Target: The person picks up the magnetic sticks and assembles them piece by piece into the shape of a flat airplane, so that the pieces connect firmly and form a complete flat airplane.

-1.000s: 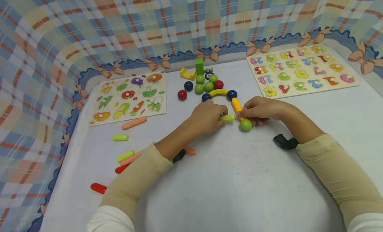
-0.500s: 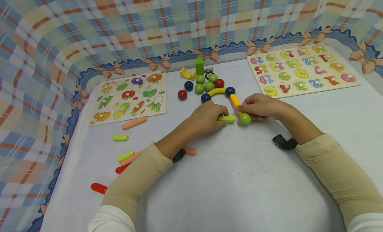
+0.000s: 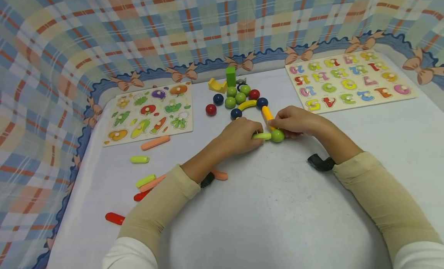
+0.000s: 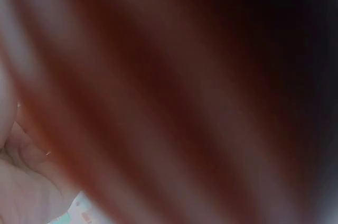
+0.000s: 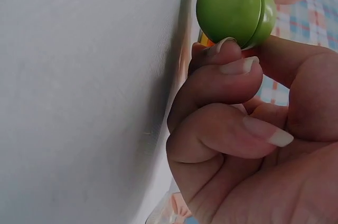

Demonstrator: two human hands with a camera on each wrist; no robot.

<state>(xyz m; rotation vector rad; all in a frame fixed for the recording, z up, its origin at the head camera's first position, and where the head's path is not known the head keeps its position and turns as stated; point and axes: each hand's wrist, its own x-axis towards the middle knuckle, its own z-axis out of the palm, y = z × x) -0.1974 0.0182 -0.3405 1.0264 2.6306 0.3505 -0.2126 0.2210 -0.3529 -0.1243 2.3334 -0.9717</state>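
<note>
My left hand grips a short lime-green rod, its free end meeting a green ball. My right hand pinches an orange-yellow rod between thumb and fingers, just above that ball. This rod joins the green ball to a dark blue ball. From there a curved yellow piece leads to another blue ball beside my left knuckles. In the right wrist view the green ball sits at my fingertips, with the lime rod behind it. The left wrist view is mostly dark blur.
Loose green, red and blue balls cluster behind the hands near a green block. A vegetable puzzle board lies left, a number board right. Coral, lime and red rods lie left. A black elbow piece lies by the right forearm.
My right hand has moved left with the orange-yellow rod and its balls. The gap between green ball and lime rod has closed. The left hand has barely moved.
</note>
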